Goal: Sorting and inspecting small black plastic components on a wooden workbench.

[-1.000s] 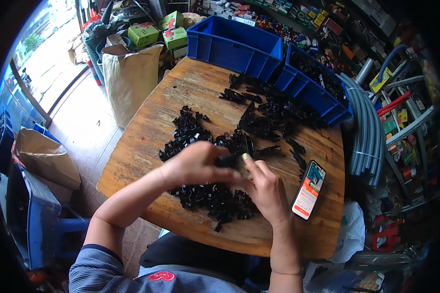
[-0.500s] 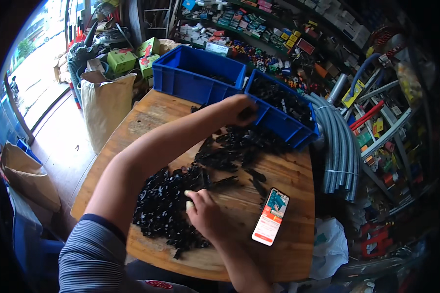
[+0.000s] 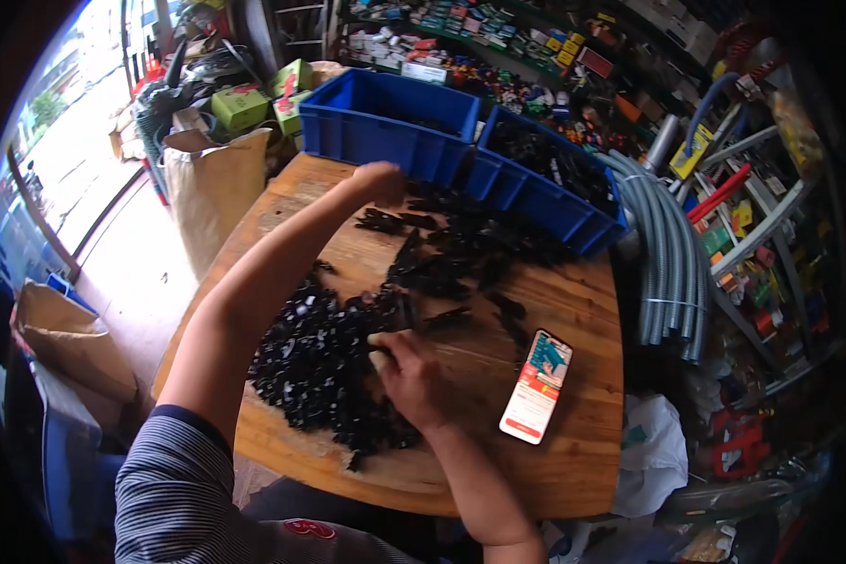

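My left arm reaches across the table to the front of a blue bin [image 3: 376, 139]. There my left hand [image 3: 380, 184] hangs with its fingers curled under, and what they hold, if anything, is hidden. Beside a heap of small black plastic parts [image 3: 315, 367] is my right hand [image 3: 414, 378], its thumb and forefinger drawn together at the heap's right edge. Whatever is between those fingers is too dark to make out. Longer black plastic pieces [image 3: 432, 273] lie scattered from the middle of the table to the bins.
A second blue bin [image 3: 540, 202], filled with black pieces, stands at the back right of the wooden table [image 3: 461, 470]. A lit phone [image 3: 536, 385] lies on the right. Grey coiled conduit [image 3: 672, 263] hangs beyond the right edge; a paper sack [image 3: 216, 193] stands at the left.
My left hand has moved left, from the front of the right bin to the front of the left one. My right hand stays beside the small-parts heap. The view has shifted slightly.
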A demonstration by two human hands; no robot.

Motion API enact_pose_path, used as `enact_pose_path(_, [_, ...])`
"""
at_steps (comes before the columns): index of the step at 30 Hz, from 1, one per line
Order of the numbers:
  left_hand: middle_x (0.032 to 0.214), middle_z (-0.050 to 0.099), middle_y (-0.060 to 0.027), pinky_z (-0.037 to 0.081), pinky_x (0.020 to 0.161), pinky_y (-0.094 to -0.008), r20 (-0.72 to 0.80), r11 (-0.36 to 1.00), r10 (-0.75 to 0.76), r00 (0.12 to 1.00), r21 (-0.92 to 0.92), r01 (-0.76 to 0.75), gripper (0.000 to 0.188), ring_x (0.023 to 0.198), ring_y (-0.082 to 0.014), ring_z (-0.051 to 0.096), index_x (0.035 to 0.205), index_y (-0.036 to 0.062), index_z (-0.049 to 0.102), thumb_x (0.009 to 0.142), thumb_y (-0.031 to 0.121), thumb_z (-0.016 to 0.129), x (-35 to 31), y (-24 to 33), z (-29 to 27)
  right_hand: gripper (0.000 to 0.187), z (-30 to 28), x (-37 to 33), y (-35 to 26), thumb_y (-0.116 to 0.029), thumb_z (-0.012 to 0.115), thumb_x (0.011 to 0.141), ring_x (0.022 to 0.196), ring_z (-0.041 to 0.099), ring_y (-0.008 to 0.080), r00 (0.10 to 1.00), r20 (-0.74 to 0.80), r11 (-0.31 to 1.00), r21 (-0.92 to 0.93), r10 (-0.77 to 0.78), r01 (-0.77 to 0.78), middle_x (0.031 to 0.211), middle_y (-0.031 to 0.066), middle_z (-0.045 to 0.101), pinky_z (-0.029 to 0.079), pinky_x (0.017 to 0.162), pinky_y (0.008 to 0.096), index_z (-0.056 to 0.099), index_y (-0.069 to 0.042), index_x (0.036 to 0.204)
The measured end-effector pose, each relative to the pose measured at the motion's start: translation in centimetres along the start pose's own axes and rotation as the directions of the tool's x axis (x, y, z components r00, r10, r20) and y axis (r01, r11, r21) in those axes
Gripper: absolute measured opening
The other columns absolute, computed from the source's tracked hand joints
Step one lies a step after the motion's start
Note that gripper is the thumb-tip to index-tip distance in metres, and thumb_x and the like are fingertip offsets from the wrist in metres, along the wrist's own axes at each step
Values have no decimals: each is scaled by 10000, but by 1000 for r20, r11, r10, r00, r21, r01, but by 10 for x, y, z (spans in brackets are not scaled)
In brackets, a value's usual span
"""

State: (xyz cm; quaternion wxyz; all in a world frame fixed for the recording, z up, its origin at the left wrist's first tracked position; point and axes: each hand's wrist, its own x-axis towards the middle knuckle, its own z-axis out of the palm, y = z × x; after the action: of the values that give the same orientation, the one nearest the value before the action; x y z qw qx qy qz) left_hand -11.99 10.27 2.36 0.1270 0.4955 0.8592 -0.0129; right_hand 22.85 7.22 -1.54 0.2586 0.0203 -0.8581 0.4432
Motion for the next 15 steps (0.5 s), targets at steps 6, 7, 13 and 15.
enact_pose_path(6, [816, 607, -201, 482, 681, -455, -581, 999, 0, 814, -41, -29, 179, 836, -313, 603, 887, 50, 588, 748, 153, 543, -103, 24, 64, 175, -2, 1, 9, -18, 593, 799, 690, 578, 163, 982, -89, 975, -164, -166, 150, 804, 80, 597, 487, 644, 265, 576, -32, 973])
enact_pose_path(7, [806, 605, -195, 483, 682, -452, -569, 998, -7, 823, -50, -26, 157, 824, -322, 601, 874, 45, 583, 752, 132, 538, -111, 22, 64, 175, -3, 2, 8, -18, 593, 799, 690, 578, 163, 982, -80, 975, -160, -171, 156, 804, 80, 597, 487, 644, 265, 576, -32, 973])
enact_pose_path(13, [833, 613, -189, 503, 662, -406, -665, 960, 103, 740, -129, -249, 153, 747, -371, 600, 898, 27, 590, 768, 31, 509, -156, 36, 67, 154, -23, 2, 25, -47, 591, 825, 675, 541, 65, 969, -165, 980, 116, 182, -164, 798, 7, 602, 457, 625, 215, 585, -24, 976])
enact_pose_path(15, [839, 621, -178, 507, 647, -388, -673, 931, 73, 736, -218, -292, 160, 725, -351, 610, 920, 25, 594, 785, 40, 510, -171, 42, 68, 159, -26, 2, 30, -54, 591, 830, 669, 531, 55, 966, -197, 975, 175, 169, -135, 794, -4, 599, 450, 620, 207, 584, -20, 986])
